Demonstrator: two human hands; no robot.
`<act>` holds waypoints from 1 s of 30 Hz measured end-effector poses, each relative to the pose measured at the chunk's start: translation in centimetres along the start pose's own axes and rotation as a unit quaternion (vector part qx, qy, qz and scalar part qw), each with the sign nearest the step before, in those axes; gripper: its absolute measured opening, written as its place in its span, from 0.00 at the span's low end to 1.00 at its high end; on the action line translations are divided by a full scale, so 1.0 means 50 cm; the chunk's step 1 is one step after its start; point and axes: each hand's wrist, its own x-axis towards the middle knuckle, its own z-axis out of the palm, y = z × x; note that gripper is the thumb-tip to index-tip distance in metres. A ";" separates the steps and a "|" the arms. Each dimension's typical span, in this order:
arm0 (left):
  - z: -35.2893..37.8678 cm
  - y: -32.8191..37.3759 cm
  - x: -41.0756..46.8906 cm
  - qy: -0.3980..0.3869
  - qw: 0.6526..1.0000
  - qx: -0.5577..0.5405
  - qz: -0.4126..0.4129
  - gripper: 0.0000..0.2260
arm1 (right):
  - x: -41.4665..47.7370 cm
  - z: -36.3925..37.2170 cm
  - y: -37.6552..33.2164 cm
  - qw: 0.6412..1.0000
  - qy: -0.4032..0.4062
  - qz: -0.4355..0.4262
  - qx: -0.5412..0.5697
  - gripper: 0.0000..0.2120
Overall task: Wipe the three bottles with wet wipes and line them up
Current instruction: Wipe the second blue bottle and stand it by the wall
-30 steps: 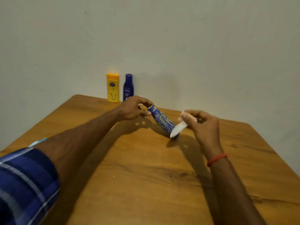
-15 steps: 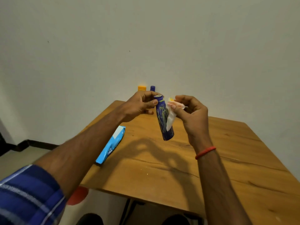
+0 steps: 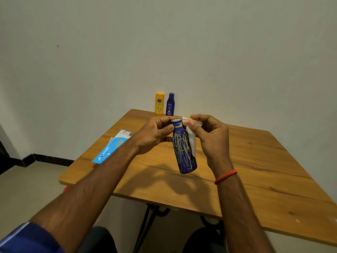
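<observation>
Bottle nearly upright, neck up, seemingly airborne

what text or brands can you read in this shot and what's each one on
"NIVEA": on the dark blue bottle at the back.
Too blurred to read: the blue oval logo on the yellow bottle.
Too small to read: the print on the wipes pack.
No words, only yellow scribbled lines: the held bottle.
</observation>
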 end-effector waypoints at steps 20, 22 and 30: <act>0.035 -0.041 -0.034 0.134 0.990 0.024 0.041 0.10 | -0.081 0.052 0.043 0.940 0.024 -0.232 -0.250 0.09; 0.030 -0.041 -0.035 0.126 0.991 0.028 0.039 0.10 | -0.075 0.044 0.048 0.947 0.030 -0.220 -0.232 0.08; 0.038 -0.028 -0.040 0.072 0.996 0.014 0.055 0.14 | -0.046 0.025 0.050 0.968 0.048 -0.164 -0.182 0.10</act>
